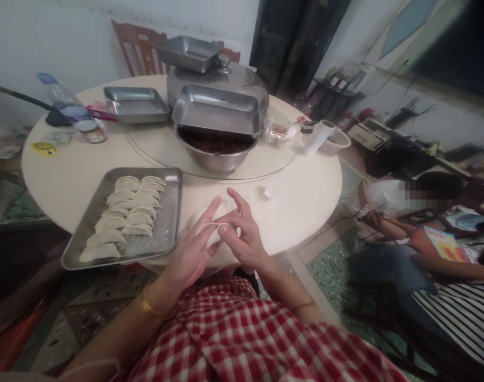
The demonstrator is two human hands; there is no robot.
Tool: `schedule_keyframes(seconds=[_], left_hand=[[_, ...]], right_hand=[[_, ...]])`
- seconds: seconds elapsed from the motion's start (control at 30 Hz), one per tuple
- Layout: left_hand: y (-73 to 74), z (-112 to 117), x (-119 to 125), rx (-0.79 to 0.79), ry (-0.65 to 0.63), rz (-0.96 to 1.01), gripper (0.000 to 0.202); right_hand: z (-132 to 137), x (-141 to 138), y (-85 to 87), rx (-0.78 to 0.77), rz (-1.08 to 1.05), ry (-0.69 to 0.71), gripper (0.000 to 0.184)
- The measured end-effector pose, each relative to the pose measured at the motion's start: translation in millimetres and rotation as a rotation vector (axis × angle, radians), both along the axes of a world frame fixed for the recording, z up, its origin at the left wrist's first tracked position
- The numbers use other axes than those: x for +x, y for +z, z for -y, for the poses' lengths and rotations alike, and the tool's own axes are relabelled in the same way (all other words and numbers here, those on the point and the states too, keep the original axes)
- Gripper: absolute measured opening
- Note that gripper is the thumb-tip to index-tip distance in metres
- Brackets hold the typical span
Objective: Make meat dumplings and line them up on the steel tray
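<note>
My left hand [192,245] and my right hand [242,236] meet at the near edge of the round table [305,191], and together they pinch a pale dumpling [213,232] along its curved seam. Left of them a metal tray [168,233] holds several folded dumplings [126,215] in two rows. Beyond my hands a steel bowl [218,156] holds dark filling, with an empty tray [217,109] resting across its rim. A small lump of dough [265,192] lies on the table just past my right hand.
A big lidded pot [242,79] carries another tray [189,52]; a further tray [135,103] sits to its left. A water bottle [62,101], a jar [86,130], a white roll [319,135] and a basket [337,142] stand around. People sit low at right [425,249].
</note>
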State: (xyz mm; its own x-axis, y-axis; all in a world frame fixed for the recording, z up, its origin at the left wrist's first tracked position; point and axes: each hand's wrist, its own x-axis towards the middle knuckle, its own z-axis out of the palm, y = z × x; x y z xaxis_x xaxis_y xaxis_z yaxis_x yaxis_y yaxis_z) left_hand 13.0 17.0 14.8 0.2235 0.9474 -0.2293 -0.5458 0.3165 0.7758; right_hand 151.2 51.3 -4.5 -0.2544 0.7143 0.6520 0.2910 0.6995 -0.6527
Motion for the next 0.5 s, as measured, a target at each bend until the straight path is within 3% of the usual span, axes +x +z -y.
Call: schedule_keyframes(seconds=[0.1, 0.3, 0.5], left_hand=[[1.6, 1, 2, 0.056, 0.042, -0.05, 0.053], [-2.5, -1, -6, 0.22, 0.248, -0.218, 0.032], [-4.3, -2, -26, 0.266, 0.202, -0.407, 0.012]], right_hand=[[3, -3, -2.7, -0.004, -0.083, 0.021, 0.014], [14, -4, 3.3, -0.05, -0.185, 0.107, 0.015], [19, -4, 0.2, -0.283, -0.322, 0.141, 0.011]])
